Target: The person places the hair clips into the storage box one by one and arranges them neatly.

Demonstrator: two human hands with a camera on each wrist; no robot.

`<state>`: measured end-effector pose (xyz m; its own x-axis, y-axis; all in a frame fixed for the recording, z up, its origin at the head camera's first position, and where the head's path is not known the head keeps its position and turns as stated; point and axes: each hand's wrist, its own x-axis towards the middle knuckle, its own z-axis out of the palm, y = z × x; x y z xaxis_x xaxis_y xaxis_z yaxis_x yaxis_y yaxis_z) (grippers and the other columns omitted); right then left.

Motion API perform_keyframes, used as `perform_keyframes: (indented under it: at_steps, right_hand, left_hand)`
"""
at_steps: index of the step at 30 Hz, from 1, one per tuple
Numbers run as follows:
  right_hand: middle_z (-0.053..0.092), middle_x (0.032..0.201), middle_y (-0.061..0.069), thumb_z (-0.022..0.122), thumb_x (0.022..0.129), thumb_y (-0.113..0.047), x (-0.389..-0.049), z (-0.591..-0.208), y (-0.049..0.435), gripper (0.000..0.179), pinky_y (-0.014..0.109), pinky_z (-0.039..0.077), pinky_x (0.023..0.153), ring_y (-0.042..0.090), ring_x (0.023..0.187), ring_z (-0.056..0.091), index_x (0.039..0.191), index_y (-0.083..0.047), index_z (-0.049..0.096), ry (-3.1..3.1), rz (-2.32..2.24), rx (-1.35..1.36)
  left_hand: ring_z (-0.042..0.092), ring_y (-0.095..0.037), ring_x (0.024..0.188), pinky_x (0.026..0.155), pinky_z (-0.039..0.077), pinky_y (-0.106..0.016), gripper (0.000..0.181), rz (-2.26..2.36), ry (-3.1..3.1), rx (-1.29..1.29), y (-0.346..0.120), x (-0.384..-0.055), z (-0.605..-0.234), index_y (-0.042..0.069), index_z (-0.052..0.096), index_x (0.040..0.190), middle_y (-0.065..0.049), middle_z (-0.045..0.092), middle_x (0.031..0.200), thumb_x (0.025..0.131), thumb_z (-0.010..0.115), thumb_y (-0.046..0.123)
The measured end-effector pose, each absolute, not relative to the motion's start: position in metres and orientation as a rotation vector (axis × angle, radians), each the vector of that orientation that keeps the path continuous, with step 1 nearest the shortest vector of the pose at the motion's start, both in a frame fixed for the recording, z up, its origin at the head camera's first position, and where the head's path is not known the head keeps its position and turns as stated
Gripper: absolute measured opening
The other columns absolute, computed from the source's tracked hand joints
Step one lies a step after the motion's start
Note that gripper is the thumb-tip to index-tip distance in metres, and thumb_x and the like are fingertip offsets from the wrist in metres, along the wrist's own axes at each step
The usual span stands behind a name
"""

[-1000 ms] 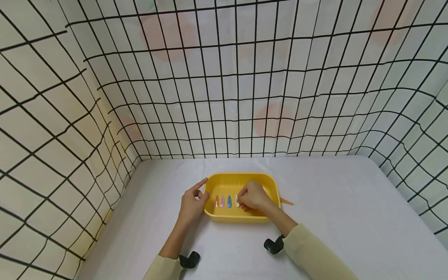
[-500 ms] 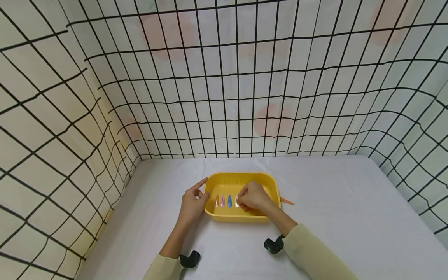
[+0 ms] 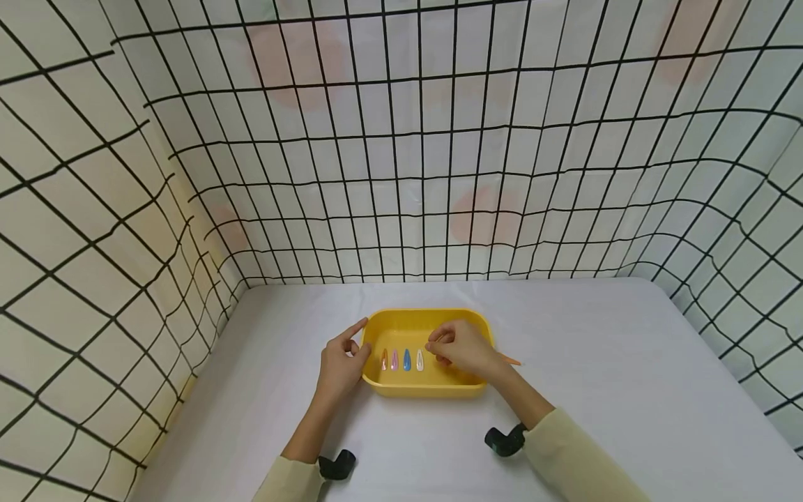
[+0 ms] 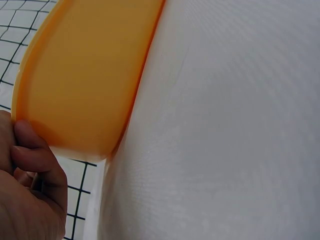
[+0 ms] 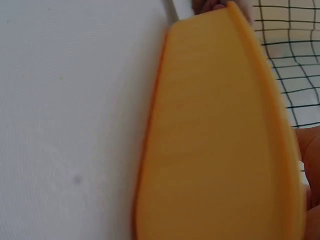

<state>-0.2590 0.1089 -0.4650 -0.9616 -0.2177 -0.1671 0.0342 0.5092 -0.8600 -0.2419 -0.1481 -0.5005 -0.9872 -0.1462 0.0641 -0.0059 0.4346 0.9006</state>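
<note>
My left hand [image 3: 341, 364] grips the left end of a yellow plastic tray [image 3: 426, 392], thumb over the rim and other fingers along the outside; the left wrist view shows fingers [image 4: 35, 157] bent against its outer wall. Inside lies a row of snap hair clips: orange [image 3: 385, 360], pink [image 3: 394, 360], blue [image 3: 407, 360] and white [image 3: 419, 360]. My right hand [image 3: 465, 347] hovers over the tray's right half, fingers loosely bent, thumb and fingertips just right of the white clip. Nothing shows between them. The right wrist view catches only its edge behind the tray wall.
A slim orange pointed piece [image 3: 513, 360] lies beside the tray's right end, partly hidden by the right wrist. White cloth covers the table [image 3: 602, 376]. Black netting [image 3: 401, 174] over white sheeting rises at the back and both sides.
My right hand has let go of the white hair clip and drawn slightly up and right, leaving the clip in the row. My left hand keeps its hold on the tray.
</note>
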Motion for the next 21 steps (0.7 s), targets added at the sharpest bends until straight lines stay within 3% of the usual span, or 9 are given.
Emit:
perform_keyframes:
  at_steps: [4, 13, 21]
  right_hand:
    - [0.076, 0.094, 0.014, 0.076, 0.092, -0.019, -0.255, -0.455, 0.125, 0.018, 0.036, 0.063, 0.071, 0.025, 0.072, 0.071, 0.105, -0.005, 0.073, 2.525, -1.487, -0.173]
    - [0.074, 0.097, 0.020, 0.073, 0.095, -0.021, -0.248, -0.448, 0.164, 0.021, 0.039, 0.064, 0.074, 0.029, 0.079, 0.071, 0.107, -0.004, 0.073, 2.544, -1.556, -0.213]
    - [0.072, 0.100, 0.020, 0.073, 0.096, -0.026, -0.243, -0.441, 0.192, 0.030, 0.032, 0.063, 0.071, 0.025, 0.081, 0.068, 0.113, -0.002, 0.072, 2.513, -1.638, -0.129]
  left_hand:
    - [0.043, -0.012, 0.044, 0.042, 0.041, -0.020, 0.052, -1.591, -2.564, 0.134, -0.149, -0.242, -0.500, 0.027, 0.064, 0.142, -0.001, 0.049, 0.065, 0.092, 0.070, 0.014]
    - [0.043, -0.014, 0.043, 0.042, 0.041, -0.020, 0.052, -1.612, -2.551, 0.138, -0.148, -0.239, -0.499, 0.029, 0.064, 0.142, -0.002, 0.050, 0.065, 0.092, 0.070, 0.015]
    - [0.044, -0.014, 0.043, 0.042, 0.042, -0.021, 0.052, -1.603, -2.555, 0.144, -0.146, -0.240, -0.498, 0.028, 0.064, 0.142, -0.002, 0.049, 0.067, 0.092, 0.069, 0.015]
